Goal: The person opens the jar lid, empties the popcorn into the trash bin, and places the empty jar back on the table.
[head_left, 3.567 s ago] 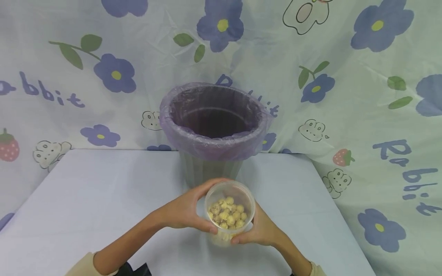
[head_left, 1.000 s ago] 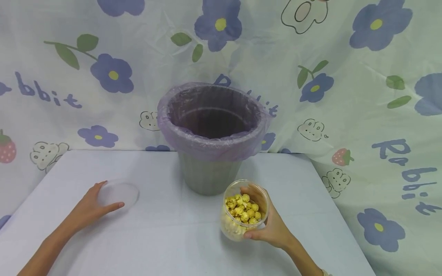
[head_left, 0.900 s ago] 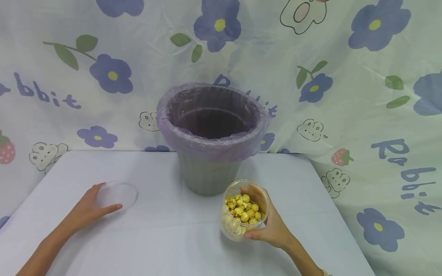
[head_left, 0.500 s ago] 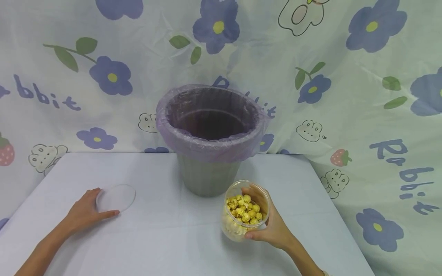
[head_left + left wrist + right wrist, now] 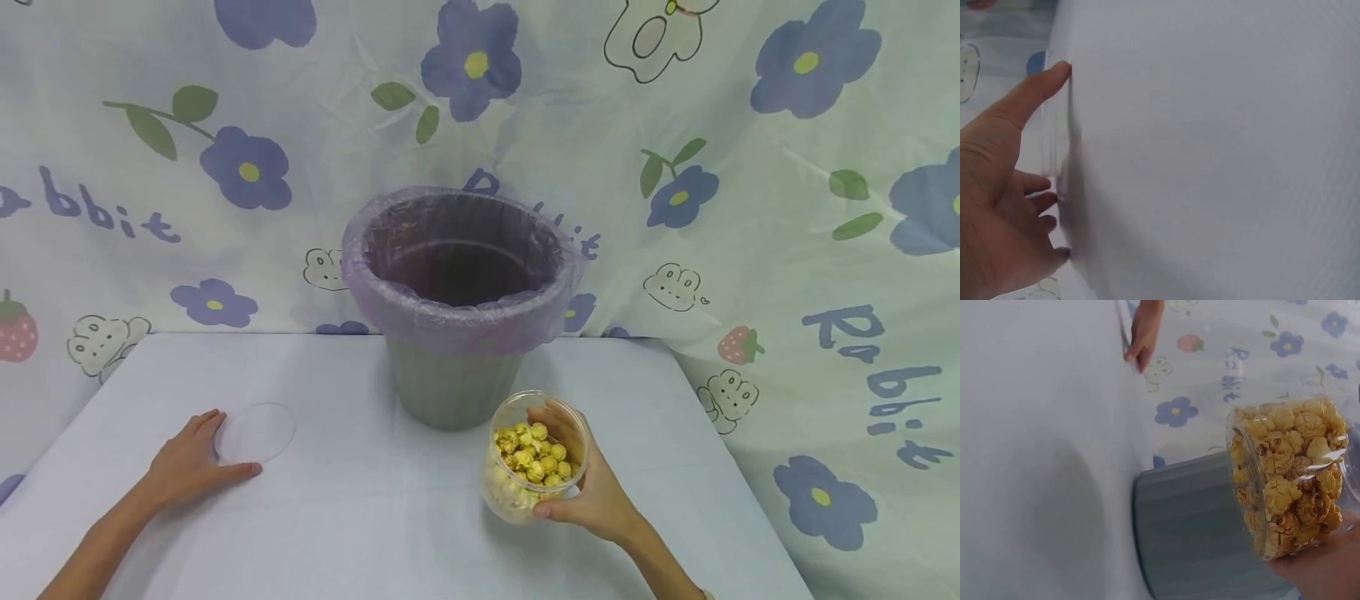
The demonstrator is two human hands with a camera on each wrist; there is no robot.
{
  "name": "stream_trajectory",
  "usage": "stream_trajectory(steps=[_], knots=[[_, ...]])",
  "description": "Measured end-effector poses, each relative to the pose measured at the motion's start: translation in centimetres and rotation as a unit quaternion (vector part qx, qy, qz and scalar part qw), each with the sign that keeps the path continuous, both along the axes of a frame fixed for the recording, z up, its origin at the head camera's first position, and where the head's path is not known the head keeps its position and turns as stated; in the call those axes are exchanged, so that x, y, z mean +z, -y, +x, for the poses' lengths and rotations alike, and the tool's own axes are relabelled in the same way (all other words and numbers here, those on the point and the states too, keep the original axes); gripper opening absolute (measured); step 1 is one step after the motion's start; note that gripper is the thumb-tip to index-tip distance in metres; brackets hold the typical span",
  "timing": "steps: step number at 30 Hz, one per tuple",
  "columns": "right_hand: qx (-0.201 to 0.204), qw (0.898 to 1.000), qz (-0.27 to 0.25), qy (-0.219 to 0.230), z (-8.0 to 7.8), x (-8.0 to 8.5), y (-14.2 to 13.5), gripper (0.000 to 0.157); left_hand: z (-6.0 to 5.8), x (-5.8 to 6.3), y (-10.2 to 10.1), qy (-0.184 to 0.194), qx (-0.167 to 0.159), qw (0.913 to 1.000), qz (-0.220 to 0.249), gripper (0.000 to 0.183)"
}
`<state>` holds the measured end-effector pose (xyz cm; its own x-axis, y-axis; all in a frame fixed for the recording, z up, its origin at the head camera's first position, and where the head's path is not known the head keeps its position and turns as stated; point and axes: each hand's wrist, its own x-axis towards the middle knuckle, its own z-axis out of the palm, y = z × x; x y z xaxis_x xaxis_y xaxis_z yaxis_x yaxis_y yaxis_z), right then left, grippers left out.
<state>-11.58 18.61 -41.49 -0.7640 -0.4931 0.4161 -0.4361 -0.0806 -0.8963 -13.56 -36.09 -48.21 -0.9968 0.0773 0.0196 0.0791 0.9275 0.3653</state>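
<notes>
On the right, my right hand (image 5: 592,492) grips a clear plastic jar (image 5: 501,492) round its side, thumb in front and fingers behind. Its open mouth tilts toward me, and yellow popcorn (image 5: 528,457) partly fills it. In the right wrist view the base of the popcorn jar (image 5: 1297,481) hangs clear of the table. A clear round lid (image 5: 258,433) lies flat on the table at left. My left hand (image 5: 187,467) is beside it, thumb and fingers spread loosely at its left edge; the left wrist view shows the lid (image 5: 1054,137) past my thumb and fingers.
A grey trash bin (image 5: 453,387) lined with a purple plastic bag (image 5: 457,325) stands at the back middle, just behind the jar. A white cloth covers the table (image 5: 337,533). A flowered curtain (image 5: 585,100) hangs behind and to the sides.
Both hands held the lidded jar at first. The lid has come off, moved left in my left hand and been lowered onto the table. My right hand still holds the jar.
</notes>
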Motion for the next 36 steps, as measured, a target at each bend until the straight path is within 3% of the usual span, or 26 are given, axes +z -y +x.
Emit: stream_trajectory(steps=[5, 12, 16, 26, 32, 36], knots=[[-0.003, 1.000, 0.001, -0.002, 0.0, 0.0, -0.2, 0.101, -0.3, 1.5, -0.4, 0.010, -0.009, 0.9996, 0.025, 0.111], [-0.007, 1.000, -0.001, -0.006, -0.1, 0.1, -0.4, 0.102, -1.6, 5.5, -1.4, 0.017, -0.015, 0.9982, 0.056, 0.108], [-0.008, 1.000, -0.002, -0.007, -0.1, 0.2, -0.5, 0.102, -2.6, 8.1, -2.3, 0.016, -0.037, 0.9969, 0.068, 0.097], [-0.014, 1.000, -0.001, -0.009, -0.1, 0.2, -0.6, 0.103, -5.1, 16.1, -7.3, 0.006, -0.077, 0.9963, 0.036, 0.081], [-0.014, 1.000, -0.001, -0.009, -0.1, 0.2, -0.6, 0.103, -5.9, 19.5, -10.5, -0.024, -0.105, 0.9933, 0.042, 0.074], [-0.018, 1.000, 0.005, -0.013, 0.0, 0.2, -0.6, 0.103, -6.3, 21.5, -12.5, -0.047, -0.103, 0.9917, 0.060, 0.070]])
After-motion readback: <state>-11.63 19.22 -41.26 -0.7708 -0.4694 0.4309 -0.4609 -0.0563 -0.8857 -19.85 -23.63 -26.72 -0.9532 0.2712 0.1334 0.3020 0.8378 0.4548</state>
